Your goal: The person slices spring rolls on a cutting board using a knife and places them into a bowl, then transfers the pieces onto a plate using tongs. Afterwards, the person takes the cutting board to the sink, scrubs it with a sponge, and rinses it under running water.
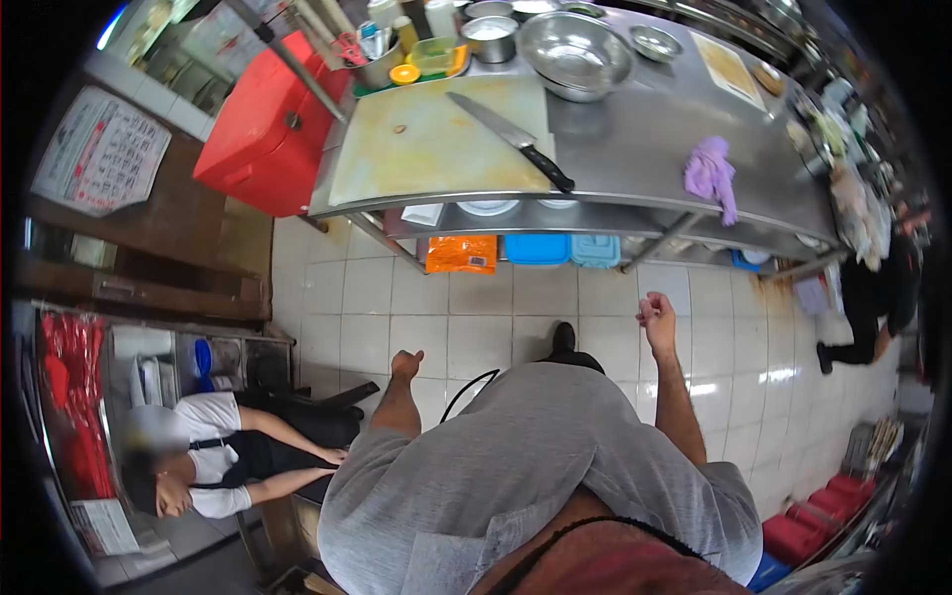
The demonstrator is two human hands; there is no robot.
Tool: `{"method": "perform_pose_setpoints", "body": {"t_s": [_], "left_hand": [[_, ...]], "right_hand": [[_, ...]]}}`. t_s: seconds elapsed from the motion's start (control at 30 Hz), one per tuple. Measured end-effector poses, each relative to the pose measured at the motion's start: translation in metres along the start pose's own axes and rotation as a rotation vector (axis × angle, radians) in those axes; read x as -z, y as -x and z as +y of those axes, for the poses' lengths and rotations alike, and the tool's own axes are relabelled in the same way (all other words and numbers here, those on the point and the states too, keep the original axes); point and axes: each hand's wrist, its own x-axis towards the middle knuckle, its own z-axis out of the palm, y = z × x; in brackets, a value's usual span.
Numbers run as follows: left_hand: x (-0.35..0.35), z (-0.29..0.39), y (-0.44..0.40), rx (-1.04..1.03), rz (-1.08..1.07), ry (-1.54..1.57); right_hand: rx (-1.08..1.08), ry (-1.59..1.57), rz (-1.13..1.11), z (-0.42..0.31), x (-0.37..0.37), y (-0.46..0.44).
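My left hand [406, 364] hangs over the tiled floor at my left side, loosely bent with the thumb apart; I see nothing held in it. On the other side, my right hand [654, 319] is raised in front of the table, fingers half curled and apart, with no object visible in it. Both hands are away from the steel table [620, 144]. On the table lies a cutting board [416, 134], stained yellow, with a small scrap [400, 129] on it. A kitchen knife [511, 137] rests across the board's right side, its black handle past the edge.
Metal bowls [575, 50], a purple cloth [710, 177] and a halved orange [405, 74] are on the table. A red cooler box [263, 129] stands left of it. One person [238, 446] sits at my left; another person [873, 307] is at far right.
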Motion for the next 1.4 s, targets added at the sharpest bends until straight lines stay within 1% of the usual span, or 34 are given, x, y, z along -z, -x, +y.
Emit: {"method": "perform_pose_setpoints", "body": {"t_s": [0.03,0.07,0.1,0.13,0.2,0.27,0.3,0.37,0.43,0.5,0.57,0.63,0.7,0.77,0.83,0.9,0.93,0.97,1.0,1.03,1.1,1.13,1.17,1.23,1.27,1.3,1.33,1.37,1.4], "left_hand": [[0.000,0.000,0.008,0.053,0.052,0.101],[0.000,0.001,0.015,0.106,0.106,0.202],[0.006,0.008,0.022,0.130,0.119,0.222],[0.010,0.016,0.025,0.139,0.143,0.298],[0.021,0.037,0.019,0.166,0.185,0.393],[0.021,0.047,0.001,0.124,0.263,0.534],[0.026,0.056,-0.003,0.145,0.268,0.542],[0.037,0.074,-0.005,0.058,0.290,0.674],[0.048,0.079,-0.001,0.065,0.290,0.697],[0.055,0.071,-0.007,0.057,0.290,0.719],[0.041,0.042,-0.012,0.123,0.301,0.831],[0.016,-0.004,-0.018,0.188,0.288,0.796],[-0.003,-0.049,-0.014,0.219,0.253,0.709],[-0.021,-0.102,-0.011,0.310,0.082,0.706],[0.000,-0.140,0.005,0.194,-0.128,0.470],[0.018,-0.177,0.009,0.173,-0.121,0.404],[0.020,-0.202,0.005,0.060,0.007,0.217],[0.020,-0.226,-0.002,-0.051,0.132,0.031],[0.021,-0.243,-0.005,0.144,0.158,0.352],[0.021,-0.258,-0.010,0.148,0.160,0.359],[0.024,-0.281,-0.029,0.366,0.391,0.751],[0.029,-0.290,-0.038,0.348,0.448,0.814],[0.044,-0.288,-0.044,0.355,0.456,0.819],[0.089,-0.264,-0.054,0.545,0.380,1.091],[0.107,-0.259,-0.062,0.559,0.383,1.087],[0.123,-0.257,-0.070,0.539,0.323,1.190],[0.137,-0.261,-0.079,0.514,0.268,1.292],[0.148,-0.267,-0.087,0.524,0.278,1.288],[0.155,-0.274,-0.100,0.523,0.292,1.217]], "right_hand": [[0.010,0.006,-0.028,-0.013,-0.011,-0.020],[0.215,0.108,-0.056,-0.027,-0.023,-0.040],[0.426,0.202,-0.084,-0.043,-0.037,-0.059],[0.443,0.202,-0.114,-0.066,-0.051,-0.070],[0.616,0.303,-0.139,-0.114,-0.080,-0.089],[0.684,0.328,-0.227,-0.158,-0.111,-0.105],[0.735,0.357,-0.290,-0.175,-0.129,-0.111],[0.768,0.361,-0.368,-0.202,-0.168,-0.122],[0.803,0.369,-0.431,-0.220,-0.210,-0.129],[0.858,0.362,-0.540,-0.234,-0.252,-0.130],[0.864,0.409,-0.566,-0.244,-0.294,-0.130],[0.862,0.455,-0.584,-0.251,-0.334,-0.132],[0.850,0.551,-0.548,-0.258,-0.376,-0.138],[0.855,0.610,-0.488,-0.266,-0.415,-0.148],[0.873,0.670,-0.433,-0.273,-0.446,-0.157],[0.836,0.789,-0.337,-0.280,-0.478,-0.172],[0.843,0.786,-0.333,-0.282,-0.491,-0.177],[0.832,0.863,-0.287,-0.282,-0.502,-0.183],[0.819,0.942,-0.243,-0.284,-0.511,-0.189],[0.807,0.989,-0.254,-0.284,-0.517,-0.194],[0.784,1.029,-0.299,-0.282,-0.525,-0.213],[0.771,1.023,-0.335,-0.278,-0.529,-0.227],[0.798,1.011,-0.340,-0.279,-0.530,-0.232],[0.826,0.958,-0.313,-0.276,-0.531,-0.238],[0.824,0.917,-0.283,-0.274,-0.536,-0.239],[0.823,0.911,-0.298,-0.274,-0.544,-0.233],[0.705,0.712,-0.300,-0.280,-0.552,-0.225],[0.584,0.516,-0.299,-0.290,-0.560,-0.220],[0.583,0.509,-0.308,-0.307,-0.575,-0.210]]}}
